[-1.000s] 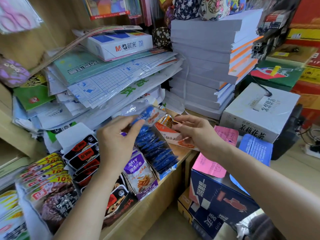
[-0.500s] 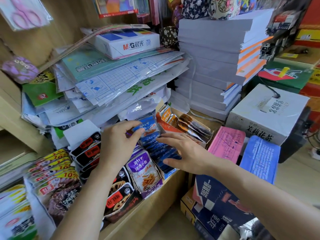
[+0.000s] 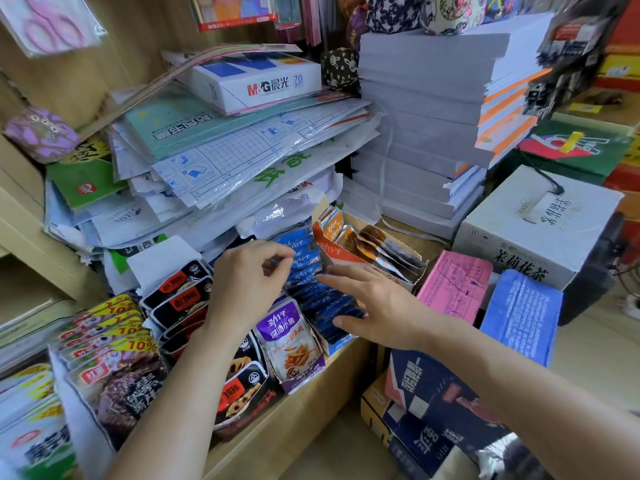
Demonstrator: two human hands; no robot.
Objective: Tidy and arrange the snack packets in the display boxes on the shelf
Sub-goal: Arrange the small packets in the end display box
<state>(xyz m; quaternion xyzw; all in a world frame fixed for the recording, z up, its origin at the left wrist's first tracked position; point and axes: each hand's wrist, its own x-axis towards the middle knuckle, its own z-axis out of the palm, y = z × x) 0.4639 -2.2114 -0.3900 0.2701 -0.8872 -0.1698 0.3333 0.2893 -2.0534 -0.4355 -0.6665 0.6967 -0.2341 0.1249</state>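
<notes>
Nearest, the purple packets (image 3: 289, 337) stand filed in their box on the shelf (image 3: 304, 403). Just beyond, the right hand (image 3: 377, 303) lies flat, fingers straight, against the blue packets (image 3: 304, 268). Their row runs near to far, faces leaning back. The left hand (image 3: 247, 282) pinches one packet's top. Farthest, the orange packets (image 3: 384, 249) slump sideways and probably still need straightening.
</notes>
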